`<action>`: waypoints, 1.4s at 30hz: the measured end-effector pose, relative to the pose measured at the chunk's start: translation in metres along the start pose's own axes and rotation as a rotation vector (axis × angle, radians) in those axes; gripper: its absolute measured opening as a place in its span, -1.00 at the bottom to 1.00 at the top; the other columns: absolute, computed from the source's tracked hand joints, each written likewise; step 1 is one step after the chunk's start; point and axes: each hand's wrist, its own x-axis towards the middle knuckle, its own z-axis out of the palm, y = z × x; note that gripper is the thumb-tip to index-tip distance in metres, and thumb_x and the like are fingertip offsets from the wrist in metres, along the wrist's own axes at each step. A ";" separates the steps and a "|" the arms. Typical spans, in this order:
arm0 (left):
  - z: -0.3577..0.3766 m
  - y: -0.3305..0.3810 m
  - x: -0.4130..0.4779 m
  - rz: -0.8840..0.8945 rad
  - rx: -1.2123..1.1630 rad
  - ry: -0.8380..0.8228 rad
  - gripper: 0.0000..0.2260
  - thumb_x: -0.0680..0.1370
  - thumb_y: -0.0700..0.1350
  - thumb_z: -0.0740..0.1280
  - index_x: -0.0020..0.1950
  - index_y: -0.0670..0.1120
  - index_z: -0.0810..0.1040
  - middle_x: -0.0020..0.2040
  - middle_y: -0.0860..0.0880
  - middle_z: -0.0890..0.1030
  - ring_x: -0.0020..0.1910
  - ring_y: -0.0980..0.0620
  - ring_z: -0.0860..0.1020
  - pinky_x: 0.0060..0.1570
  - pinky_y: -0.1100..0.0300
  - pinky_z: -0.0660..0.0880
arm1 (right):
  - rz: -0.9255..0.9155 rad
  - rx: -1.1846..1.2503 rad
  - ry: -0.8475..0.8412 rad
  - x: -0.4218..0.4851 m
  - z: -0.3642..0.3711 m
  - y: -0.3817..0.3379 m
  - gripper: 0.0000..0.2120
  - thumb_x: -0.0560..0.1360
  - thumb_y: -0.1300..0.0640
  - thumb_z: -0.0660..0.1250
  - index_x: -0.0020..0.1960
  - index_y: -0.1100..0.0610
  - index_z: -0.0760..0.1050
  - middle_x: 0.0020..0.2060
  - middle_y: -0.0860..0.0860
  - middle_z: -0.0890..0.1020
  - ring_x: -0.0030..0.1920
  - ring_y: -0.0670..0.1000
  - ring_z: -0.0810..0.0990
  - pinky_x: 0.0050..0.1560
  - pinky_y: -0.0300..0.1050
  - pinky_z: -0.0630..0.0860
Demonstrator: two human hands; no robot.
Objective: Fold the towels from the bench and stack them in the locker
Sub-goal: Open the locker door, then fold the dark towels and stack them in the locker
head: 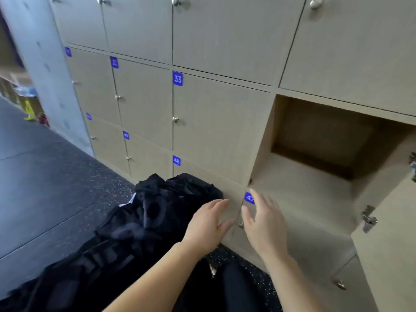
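Note:
A heap of black towels (pixel 162 212) lies crumpled on the bench at the lower left, running up against the locker wall. My left hand (pixel 208 224) hovers at the heap's right edge with fingers straight, holding nothing. My right hand (pixel 263 224) is beside it, fingers spread and relaxed, in front of locker door 47 (pixel 249 197). Above and to the right, one locker (pixel 315 140) stands open, and nothing shows inside it. Its door (pixel 391 255) swings out at the right.
Beige locker doors with blue number tags 33 (pixel 177 78) and 48 (pixel 176 161) and metal knobs fill the wall. Dark speckled floor (pixel 45 188) stretches to the left. A grey pillar (pixel 45 64) stands at the far left, with a yellow floor sign (pixel 29 111) beyond.

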 end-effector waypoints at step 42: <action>-0.108 -0.220 0.093 -0.530 -0.491 0.449 -0.83 0.53 -0.28 0.38 -0.16 -0.03 0.51 -0.36 0.07 0.59 -0.47 0.22 0.47 -0.35 0.37 0.41 | 0.245 0.814 -0.853 0.174 0.262 -0.122 -0.78 0.58 0.26 0.24 0.19 0.20 0.55 0.02 0.09 0.67 0.05 0.04 0.64 0.16 -0.04 0.56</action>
